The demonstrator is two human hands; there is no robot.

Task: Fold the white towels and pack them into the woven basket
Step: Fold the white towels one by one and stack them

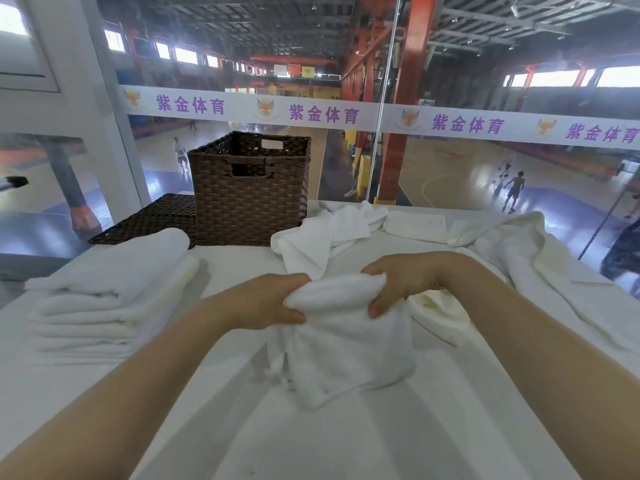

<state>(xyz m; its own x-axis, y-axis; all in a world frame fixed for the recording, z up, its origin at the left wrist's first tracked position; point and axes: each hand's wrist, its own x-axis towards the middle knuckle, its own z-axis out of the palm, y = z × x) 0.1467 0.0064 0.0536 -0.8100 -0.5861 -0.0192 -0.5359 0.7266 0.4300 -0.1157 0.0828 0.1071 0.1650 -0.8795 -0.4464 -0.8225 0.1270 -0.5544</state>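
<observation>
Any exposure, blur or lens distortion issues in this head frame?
Head view: white towel and folded stack nearly blend into the white table, little texture; banner bows from wide-angle distortion; windows blown out; hands sharp.

I have only 1 view, from the head, looking forward and down over the table [242, 427]. It sits close above both forearms, wide enough to take in the basket [249, 202] at the far edge and the sports hall [467, 174] below.
</observation>
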